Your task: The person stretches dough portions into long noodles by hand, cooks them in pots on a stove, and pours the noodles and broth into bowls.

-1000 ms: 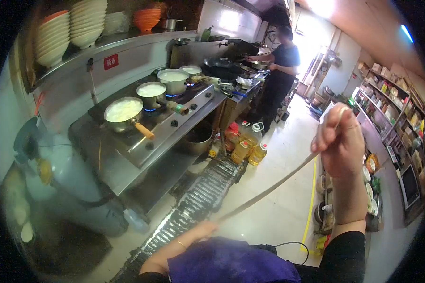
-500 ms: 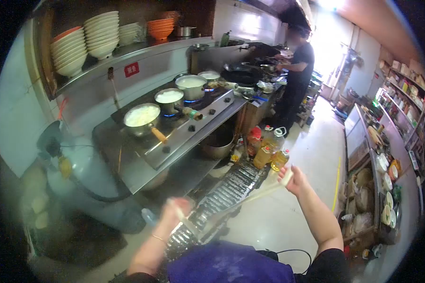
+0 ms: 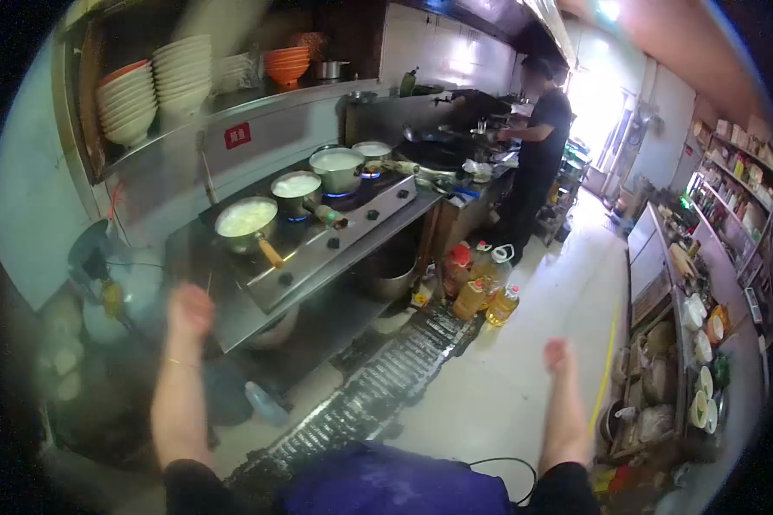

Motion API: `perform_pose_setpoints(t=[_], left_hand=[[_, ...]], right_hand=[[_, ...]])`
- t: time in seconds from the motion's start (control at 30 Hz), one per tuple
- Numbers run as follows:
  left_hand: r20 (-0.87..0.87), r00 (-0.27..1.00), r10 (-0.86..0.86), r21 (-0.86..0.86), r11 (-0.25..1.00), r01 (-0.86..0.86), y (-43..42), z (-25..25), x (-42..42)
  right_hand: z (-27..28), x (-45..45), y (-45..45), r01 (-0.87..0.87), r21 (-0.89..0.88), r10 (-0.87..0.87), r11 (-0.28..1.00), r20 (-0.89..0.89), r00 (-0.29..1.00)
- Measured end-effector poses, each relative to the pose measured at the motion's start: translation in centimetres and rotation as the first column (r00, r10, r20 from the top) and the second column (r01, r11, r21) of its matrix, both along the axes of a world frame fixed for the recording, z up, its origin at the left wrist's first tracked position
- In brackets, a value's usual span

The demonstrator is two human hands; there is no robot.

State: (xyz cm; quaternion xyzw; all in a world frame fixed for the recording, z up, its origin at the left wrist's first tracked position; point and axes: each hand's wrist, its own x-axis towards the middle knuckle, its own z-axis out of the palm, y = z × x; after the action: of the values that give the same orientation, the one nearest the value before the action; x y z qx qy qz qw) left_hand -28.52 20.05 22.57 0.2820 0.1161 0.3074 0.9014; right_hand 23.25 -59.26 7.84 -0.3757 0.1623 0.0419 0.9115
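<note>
Grip blurred, the left hand [image 3: 191, 311] seems closed.

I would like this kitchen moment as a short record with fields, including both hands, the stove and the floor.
Left hand: blurred, appears near the stove's closest end; grip unclear
Right hand: blurred, above the pale floor; grip unclear
Stove: four pots with whitish contents; blue flames visible
Shelf: stacked white bowls, orange bowls
Floor: cooking oil bottles at the far end of a grate
Co-worker: dark clothes, beside a wok
Unidentified: pale blurred streak, upper left
</note>
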Motion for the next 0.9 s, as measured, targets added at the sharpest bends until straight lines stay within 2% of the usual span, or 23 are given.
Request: perform_pose_setpoints(t=[0.03, 0.07, 0.1, 0.13, 0.17, 0.2, 0.23, 0.27, 0.33, 0.37, 0.4, 0.43, 0.5, 0.53, 0.57, 0.6, 0.63, 0.67, 0.77, 0.8, 0.83, 0.87, 0.9], left_hand=[[0.11, 0.992, -0.064, 0.103, 0.993, 0.053, -0.2, -7.0, 3.0], [-0.375, 0.867, 0.328, -0.14, 0.904, -0.403, -6.5, -1.5, 6.4], [-0.182, 0.911, 0.369, 0.014, 0.928, -0.373, -5.2, 0.3, 7.2], [-0.145, 0.9, 0.411, 0.179, 0.905, -0.385, -3.7, 5.9, 7.6], [-0.094, 0.881, 0.463, 0.554, 0.76, -0.34, -2.6, 12.8, 7.2], [0.046, 0.871, 0.49, 0.684, 0.62, -0.385, -3.0, 21.5, 6.6], [-0.035, 0.746, 0.665, 0.768, 0.495, -0.406, -5.4, 30.9, 5.8], [0.228, 0.711, 0.666, 0.803, 0.285, -0.524, -1.6, 36.1, 4.1], [0.451, 0.652, 0.61, 0.788, 0.071, -0.611, 1.2, 46.3, -0.8], [0.522, 0.585, 0.621, 0.714, 0.057, -0.698, 4.0, 48.2, -2.1], [0.355, 0.674, 0.648, 0.68, 0.315, -0.662, 3.8, 46.7, -1.0], [0.275, 0.731, 0.625, 0.638, 0.45, -0.625, 4.0, 41.1, 1.3], [0.127, 0.824, 0.553, 0.488, 0.688, -0.537, 3.9, 29.8, 6.2], [0.068, 0.922, 0.382, 0.529, 0.77, -0.357, 4.8, 20.8, 9.1], [-0.016, 0.982, 0.189, 0.117, 0.976, -0.186, 0.7, 14.0, 11.7], [0.276, 0.919, -0.283, 0.271, 0.94, 0.208, 0.4, 7.1, 13.4], [0.035, 0.999, -0.009, 0.129, 0.992, 0.005, -4.1, 8.4, 14.8], [-0.259, 0.937, 0.234, 0.039, 0.972, -0.232, -9.1, 9.5, 15.7], [-0.088, 0.956, 0.278, 0.314, 0.919, -0.239, -3.7, 16.6, 18.2], [-0.071, 0.931, 0.358, 0.416, 0.859, -0.298, -6.2, 24.2, 17.4], [-0.05, 0.945, 0.323, 0.589, 0.774, -0.233, -5.1, 30.6, 16.4], [-0.049, 0.956, 0.29, 0.676, 0.714, -0.182, -3.5, 37.1, 15.0], [0.154, 0.889, 0.432, 0.687, 0.6, -0.411, -6.5, 42.7, 13.1]], right_hand=[[-1.0, -1.3, 3.9, 0.127, -0.013, -0.128, 0.992, -0.157, 0.979], [-1.3, 0.1, 2.5, 0.1, -0.202, -0.127, 0.974, -0.13, 0.983], [-1.2, 2.4, -1.3, 0.073, -0.388, -0.126, 0.919, -0.113, 0.986], [3.0, 3.6, -4.3, 0.123, -0.541, -0.176, 0.832, -0.047, 0.983], [10.1, 4.8, -7.6, 0.205, -0.641, -0.21, 0.74, 0.07, 0.975], [17.7, 5.5, -11.4, 0.276, -0.677, -0.197, 0.682, 0.193, 0.961], [24.8, 5.7, -15.5, 0.342, -0.665, -0.163, 0.664, 0.318, 0.934], [32.2, 4.6, -19.3, 0.413, -0.593, -0.14, 0.691, 0.451, 0.882], [41.3, 2.1, -26.0, 0.486, -0.375, -0.143, 0.789, 0.658, 0.739], [42.2, 1.3, -27.3, 0.466, -0.279, -0.158, 0.84, 0.695, 0.701], [40.8, 1.3, -27.3, 0.422, -0.22, -0.165, 0.879, 0.691, 0.704], [38.2, 1.1, -24.8, 0.285, -0.253, -0.138, 0.925, 0.474, 0.87], [26.8, -0.1, -14.7, 0.126, -0.472, 0.099, 0.873, 0.424, 0.9], [24.5, -4.9, -6.7, 0.111, -0.941, 0.033, 0.321, 0.128, 0.991], [15.0, -1.7, -4.5, 0.072, -0.392, -0.049, 0.917, 0.066, 0.997], [9.0, -1.9, -3.0, -0.128, -0.208, 0.122, 0.97, -0.045, 0.992], [5.3, -1.0, -2.4, -0.196, -0.05, 0.181, 0.979, -0.213, 0.96], [6.1, -1.5, -3.3, -0.081, -0.235, 0.041, 0.968, -0.171, 0.984], [18.3, -0.3, -7.7, 0.26, -0.729, -0.288, 0.633, 0.091, 0.953], [23.4, 2.0, -13.5, 0.178, -0.87, -0.193, 0.459, 0.098, 0.976], [31.0, -1.5, -13.6, 0.344, -0.668, -0.151, 0.66, 0.33, 0.932], [37.2, 0.2, -19.1, 0.317, -0.905, -0.085, 0.283, 0.306, 0.948], [41.9, -0.9, -22.4, 0.362, -0.856, -0.027, 0.369, 0.38, 0.925]])
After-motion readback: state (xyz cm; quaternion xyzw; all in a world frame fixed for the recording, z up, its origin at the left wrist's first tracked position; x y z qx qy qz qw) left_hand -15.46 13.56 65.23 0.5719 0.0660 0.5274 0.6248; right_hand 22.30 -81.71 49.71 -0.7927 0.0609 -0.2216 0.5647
